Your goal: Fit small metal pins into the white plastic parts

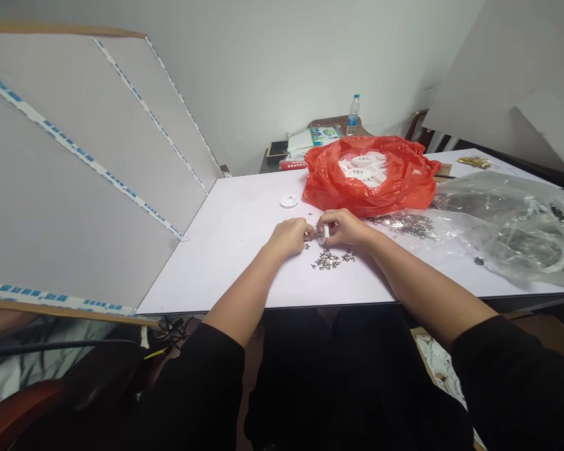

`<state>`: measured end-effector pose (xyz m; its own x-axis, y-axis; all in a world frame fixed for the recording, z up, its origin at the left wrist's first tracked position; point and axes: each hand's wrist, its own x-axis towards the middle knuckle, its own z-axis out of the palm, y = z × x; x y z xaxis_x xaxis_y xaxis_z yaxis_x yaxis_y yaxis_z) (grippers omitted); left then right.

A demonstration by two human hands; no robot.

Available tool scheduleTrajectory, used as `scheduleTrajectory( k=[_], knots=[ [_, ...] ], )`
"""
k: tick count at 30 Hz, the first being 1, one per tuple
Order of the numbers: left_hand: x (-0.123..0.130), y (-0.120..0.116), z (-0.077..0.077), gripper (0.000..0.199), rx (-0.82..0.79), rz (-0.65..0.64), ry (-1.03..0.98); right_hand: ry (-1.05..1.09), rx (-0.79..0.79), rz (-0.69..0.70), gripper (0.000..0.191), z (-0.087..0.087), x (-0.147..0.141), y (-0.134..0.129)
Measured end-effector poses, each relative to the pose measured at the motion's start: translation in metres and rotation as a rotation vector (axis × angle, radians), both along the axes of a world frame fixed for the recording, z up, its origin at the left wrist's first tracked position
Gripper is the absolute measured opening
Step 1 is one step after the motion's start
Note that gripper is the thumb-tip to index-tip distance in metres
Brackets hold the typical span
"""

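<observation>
A small round white plastic part [323, 235] stands tilted on its edge between my hands. My right hand [342, 227] grips it from the right with thumb and fingers. On its left side my left hand [289, 237] has its fingertips pinched together against the part; what they hold, if anything, is too small to make out. Just below the hands lies a pile of small metal pieces [326, 259], with a smaller cluster [348, 255] to its right. Another round white part [289, 201] lies flat on the white table [207, 250] beyond my left hand.
A red plastic bag [404, 181] full of white parts stands behind my right hand. Clear bags [521, 232] with metal pieces cover the right side. A bottle [353, 115] stands at the back; a panel [98, 156] borders the left.
</observation>
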<state>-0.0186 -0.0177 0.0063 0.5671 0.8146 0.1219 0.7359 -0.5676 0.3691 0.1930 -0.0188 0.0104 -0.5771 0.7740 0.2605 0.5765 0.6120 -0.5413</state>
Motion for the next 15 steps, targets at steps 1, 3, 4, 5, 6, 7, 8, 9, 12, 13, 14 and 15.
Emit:
scheduleTrajectory(
  k=[1, 3, 4, 5, 6, 7, 8, 9, 12, 13, 14, 15],
  knots=[
    [0.001, 0.0, 0.0, 0.023, -0.009, 0.001, -0.02, -0.001, -0.007, -0.005, 0.025, 0.0, 0.0, 0.0],
    [0.002, -0.001, 0.0, 0.024, -0.028, 0.009, -0.038, 0.001, -0.016, -0.013, 0.026, -0.001, 0.001, 0.0],
    [0.003, -0.001, 0.0, 0.024, -0.03, 0.013, -0.033, 0.005, -0.021, -0.015, 0.026, -0.002, 0.001, 0.001],
    [0.004, -0.001, 0.001, 0.025, -0.027, 0.015, -0.021, 0.01, -0.027, -0.015, 0.026, -0.002, 0.001, 0.001],
    [0.004, -0.002, 0.001, 0.025, -0.022, 0.017, -0.007, 0.015, -0.034, -0.016, 0.027, -0.003, 0.002, 0.001],
    [0.005, -0.002, 0.001, 0.025, -0.018, 0.018, 0.002, 0.02, -0.041, -0.02, 0.027, -0.003, 0.002, 0.002],
    [0.006, -0.002, 0.0, 0.025, -0.015, 0.017, 0.004, 0.023, -0.047, -0.024, 0.028, -0.004, 0.002, 0.002],
    [0.006, -0.002, 0.0, 0.025, -0.013, 0.014, 0.002, 0.024, -0.051, -0.028, 0.028, -0.004, 0.002, 0.002],
    [0.002, -0.001, -0.001, 0.024, -0.013, -0.009, -0.011, 0.026, -0.053, -0.027, 0.029, -0.004, 0.003, 0.001],
    [-0.001, 0.0, 0.0, 0.024, -0.008, -0.029, -0.013, 0.028, -0.053, -0.021, 0.029, -0.004, 0.003, 0.001],
    [-0.005, 0.001, 0.0, 0.024, -0.003, -0.052, -0.021, 0.036, -0.051, -0.016, 0.029, -0.003, 0.003, 0.001],
    [-0.009, 0.003, 0.001, 0.025, 0.011, -0.09, -0.039, 0.055, -0.046, -0.019, 0.029, -0.003, 0.004, 0.0]
  ],
)
